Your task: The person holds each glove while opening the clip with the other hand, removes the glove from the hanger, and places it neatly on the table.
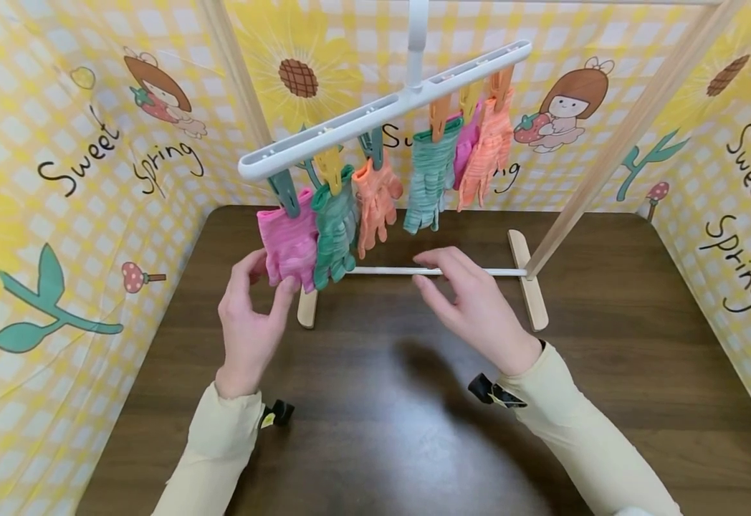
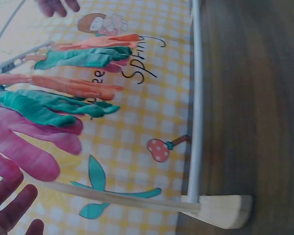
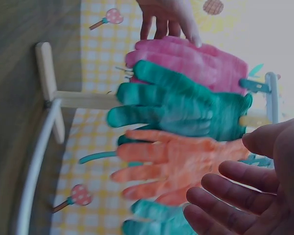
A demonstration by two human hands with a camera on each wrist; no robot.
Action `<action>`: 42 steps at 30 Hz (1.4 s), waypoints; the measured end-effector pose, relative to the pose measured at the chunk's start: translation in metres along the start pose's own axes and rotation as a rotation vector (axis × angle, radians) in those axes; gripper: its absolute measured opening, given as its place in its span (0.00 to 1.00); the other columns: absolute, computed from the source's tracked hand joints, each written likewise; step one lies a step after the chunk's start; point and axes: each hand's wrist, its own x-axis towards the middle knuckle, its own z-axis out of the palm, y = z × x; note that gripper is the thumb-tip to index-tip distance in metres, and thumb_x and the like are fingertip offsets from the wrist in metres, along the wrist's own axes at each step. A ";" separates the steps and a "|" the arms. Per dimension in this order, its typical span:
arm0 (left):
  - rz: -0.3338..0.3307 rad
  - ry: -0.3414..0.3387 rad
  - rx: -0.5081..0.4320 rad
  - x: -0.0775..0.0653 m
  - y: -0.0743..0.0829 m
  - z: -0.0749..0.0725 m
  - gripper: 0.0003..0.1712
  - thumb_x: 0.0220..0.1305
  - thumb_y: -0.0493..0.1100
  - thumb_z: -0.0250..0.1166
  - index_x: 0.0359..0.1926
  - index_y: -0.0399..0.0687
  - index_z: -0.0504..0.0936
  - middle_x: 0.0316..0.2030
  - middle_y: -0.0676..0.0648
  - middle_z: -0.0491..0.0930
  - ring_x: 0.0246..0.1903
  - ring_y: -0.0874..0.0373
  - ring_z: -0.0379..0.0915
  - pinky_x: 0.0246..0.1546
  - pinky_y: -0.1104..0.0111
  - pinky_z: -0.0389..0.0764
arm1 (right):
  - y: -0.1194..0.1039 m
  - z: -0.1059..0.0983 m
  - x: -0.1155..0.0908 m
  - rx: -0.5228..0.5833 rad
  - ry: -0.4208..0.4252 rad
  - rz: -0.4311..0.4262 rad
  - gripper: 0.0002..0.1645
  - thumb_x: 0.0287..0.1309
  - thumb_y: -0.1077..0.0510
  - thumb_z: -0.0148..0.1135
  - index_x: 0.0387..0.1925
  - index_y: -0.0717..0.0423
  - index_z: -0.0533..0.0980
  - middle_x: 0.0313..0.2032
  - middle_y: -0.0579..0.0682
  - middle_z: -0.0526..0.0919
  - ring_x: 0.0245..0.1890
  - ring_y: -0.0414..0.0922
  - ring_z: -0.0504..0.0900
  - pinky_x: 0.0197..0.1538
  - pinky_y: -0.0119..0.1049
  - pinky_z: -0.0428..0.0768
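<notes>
A white clip hanger [image 1: 408,100] hangs at a slant, its left end nearer me, with several knitted gloves pegged along it. My left hand [image 1: 251,319] holds the lower part of the pink glove [image 1: 288,240] at the left end, thumb in front and fingers behind. Beside that glove hang a green glove [image 1: 335,226] and an orange glove [image 1: 375,197]. My right hand [image 1: 472,304] is below the middle of the hanger with its fingers spread and relaxed, touching nothing. Farther right hang another green glove [image 1: 433,179], a pink glove [image 1: 466,147] partly hidden, and an orange glove [image 1: 488,150].
A wooden stand with a slanting right post [image 1: 627,143], a white lower bar [image 1: 382,271] and wooden feet [image 1: 528,279] stands on the dark table [image 1: 375,444]. Yellow checked cloth [image 1: 59,229] with printed figures surrounds the back and sides.
</notes>
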 end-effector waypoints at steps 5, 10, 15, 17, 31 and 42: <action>0.012 -0.001 -0.031 0.013 0.005 0.004 0.27 0.61 0.34 0.72 0.60 0.29 0.78 0.45 0.34 0.82 0.45 0.48 0.75 0.54 0.62 0.72 | -0.014 0.001 0.020 0.017 -0.005 -0.054 0.15 0.71 0.58 0.65 0.56 0.58 0.79 0.50 0.50 0.84 0.50 0.45 0.82 0.55 0.41 0.81; 0.018 -0.013 -0.055 0.023 0.012 0.005 0.24 0.64 0.38 0.72 0.58 0.32 0.79 0.44 0.38 0.83 0.45 0.51 0.77 0.54 0.68 0.73 | -0.026 0.006 0.038 0.056 -0.005 -0.116 0.15 0.70 0.60 0.66 0.55 0.60 0.80 0.48 0.51 0.84 0.48 0.43 0.82 0.53 0.39 0.82; 0.025 -0.013 -0.060 0.031 0.018 0.006 0.23 0.66 0.42 0.71 0.57 0.33 0.80 0.44 0.38 0.84 0.45 0.51 0.78 0.52 0.70 0.74 | -0.038 0.012 0.054 0.057 0.023 -0.183 0.15 0.70 0.61 0.65 0.55 0.63 0.79 0.47 0.53 0.83 0.46 0.44 0.81 0.49 0.38 0.82; 0.039 -0.016 -0.048 0.034 0.019 0.007 0.24 0.67 0.44 0.70 0.57 0.32 0.80 0.44 0.37 0.83 0.45 0.50 0.78 0.52 0.70 0.74 | -0.043 0.014 0.061 0.072 0.035 -0.208 0.15 0.70 0.61 0.65 0.54 0.64 0.79 0.45 0.53 0.82 0.44 0.44 0.80 0.47 0.37 0.81; -0.060 -0.022 -0.266 0.049 0.037 0.018 0.20 0.72 0.42 0.67 0.55 0.30 0.78 0.41 0.55 0.81 0.32 0.60 0.74 0.31 0.73 0.74 | -0.075 0.021 0.105 0.468 -0.071 -0.049 0.18 0.72 0.61 0.63 0.60 0.64 0.78 0.54 0.53 0.85 0.47 0.41 0.86 0.51 0.34 0.83; -0.079 -0.010 -0.350 0.057 0.039 0.019 0.20 0.73 0.42 0.66 0.51 0.25 0.77 0.36 0.56 0.80 0.30 0.61 0.76 0.29 0.74 0.76 | -0.074 0.026 0.115 0.417 -0.134 -0.006 0.20 0.73 0.59 0.62 0.62 0.60 0.78 0.58 0.51 0.83 0.48 0.37 0.85 0.52 0.32 0.82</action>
